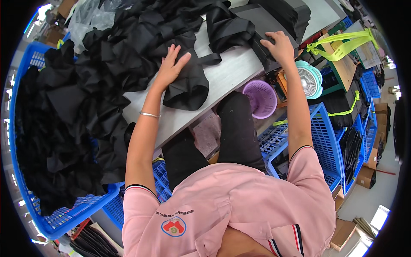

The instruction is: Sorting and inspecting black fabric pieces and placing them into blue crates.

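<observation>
My left hand [171,69] lies with fingers stretched and thumb apart on a loose black fabric piece [188,88] near the table's front edge. It belongs to a large heap of crumpled black fabric [137,47]. My right hand [280,48] rests on the near edge of a stack of flat black pieces [274,21], thumb and fingers apart. Between my hands, a folded black fabric piece [229,30] with a strap lies against the stack. Neither hand visibly grips anything, though the undersides of the fingers are hidden.
A large blue crate [32,205] full of black fabric stands at my left. The light grey table [244,64] spans the front. To the right are a purple basket [261,98], a turquoise fan [309,80], a lime-green strap [342,47] and blue crates [327,141].
</observation>
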The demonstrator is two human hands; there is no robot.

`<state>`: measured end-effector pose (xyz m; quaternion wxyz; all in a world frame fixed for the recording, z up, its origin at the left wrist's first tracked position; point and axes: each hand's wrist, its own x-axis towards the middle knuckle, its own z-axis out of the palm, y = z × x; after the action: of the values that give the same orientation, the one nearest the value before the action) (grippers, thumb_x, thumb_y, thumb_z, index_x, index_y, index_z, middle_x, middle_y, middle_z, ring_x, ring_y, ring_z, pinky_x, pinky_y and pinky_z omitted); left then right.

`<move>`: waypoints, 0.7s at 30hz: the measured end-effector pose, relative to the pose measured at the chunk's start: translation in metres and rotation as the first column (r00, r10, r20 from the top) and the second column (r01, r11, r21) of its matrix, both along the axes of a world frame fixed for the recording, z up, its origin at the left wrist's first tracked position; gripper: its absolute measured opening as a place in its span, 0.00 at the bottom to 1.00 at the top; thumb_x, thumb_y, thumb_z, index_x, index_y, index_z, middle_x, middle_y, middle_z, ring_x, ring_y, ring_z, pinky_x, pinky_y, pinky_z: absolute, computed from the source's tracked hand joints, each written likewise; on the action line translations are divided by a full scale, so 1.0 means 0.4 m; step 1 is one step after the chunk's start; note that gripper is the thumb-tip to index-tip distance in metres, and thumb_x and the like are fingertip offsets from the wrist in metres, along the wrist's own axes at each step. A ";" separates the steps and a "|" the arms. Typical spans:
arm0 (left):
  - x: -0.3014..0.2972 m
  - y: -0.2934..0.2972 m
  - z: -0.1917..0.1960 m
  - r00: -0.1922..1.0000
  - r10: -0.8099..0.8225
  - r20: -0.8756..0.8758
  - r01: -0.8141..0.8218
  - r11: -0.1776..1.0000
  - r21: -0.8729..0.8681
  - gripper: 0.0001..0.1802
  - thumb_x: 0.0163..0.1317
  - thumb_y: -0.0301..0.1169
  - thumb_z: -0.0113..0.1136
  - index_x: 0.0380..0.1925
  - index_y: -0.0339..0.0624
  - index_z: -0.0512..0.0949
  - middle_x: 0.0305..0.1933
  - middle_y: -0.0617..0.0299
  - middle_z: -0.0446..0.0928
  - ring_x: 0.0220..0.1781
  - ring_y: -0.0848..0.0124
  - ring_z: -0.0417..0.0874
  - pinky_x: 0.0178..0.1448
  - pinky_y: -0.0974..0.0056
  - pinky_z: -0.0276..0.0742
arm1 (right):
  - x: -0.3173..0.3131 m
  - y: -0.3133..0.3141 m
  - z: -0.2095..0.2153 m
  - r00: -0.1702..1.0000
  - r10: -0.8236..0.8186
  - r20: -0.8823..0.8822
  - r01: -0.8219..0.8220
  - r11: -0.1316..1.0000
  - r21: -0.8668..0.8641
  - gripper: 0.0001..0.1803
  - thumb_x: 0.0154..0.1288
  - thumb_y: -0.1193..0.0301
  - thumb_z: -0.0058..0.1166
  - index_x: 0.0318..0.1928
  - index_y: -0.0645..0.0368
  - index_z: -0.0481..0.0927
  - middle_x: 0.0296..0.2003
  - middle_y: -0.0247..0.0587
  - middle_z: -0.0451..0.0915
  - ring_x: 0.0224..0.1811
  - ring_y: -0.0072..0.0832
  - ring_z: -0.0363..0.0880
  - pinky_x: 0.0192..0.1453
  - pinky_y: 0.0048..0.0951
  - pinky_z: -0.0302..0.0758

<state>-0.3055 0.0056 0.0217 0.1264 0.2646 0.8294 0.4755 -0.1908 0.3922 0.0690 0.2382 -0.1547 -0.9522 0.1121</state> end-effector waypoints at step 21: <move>0.647 0.085 -0.015 0.377 -0.598 0.707 -0.314 0.636 0.705 0.53 0.58 0.67 0.62 0.72 0.41 0.60 0.71 0.58 0.67 0.74 0.64 0.66 0.75 0.58 0.61 | 0.598 -0.617 0.078 0.909 0.380 -0.173 -0.397 0.914 -0.080 0.21 0.60 0.80 0.60 0.55 0.62 0.80 0.45 0.45 0.85 0.37 0.38 0.83 0.41 0.33 0.81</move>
<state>-0.0469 0.0396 0.0155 0.4836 0.0635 0.3030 0.8187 0.0484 0.1453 0.1003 0.2745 0.0338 -0.9349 0.2226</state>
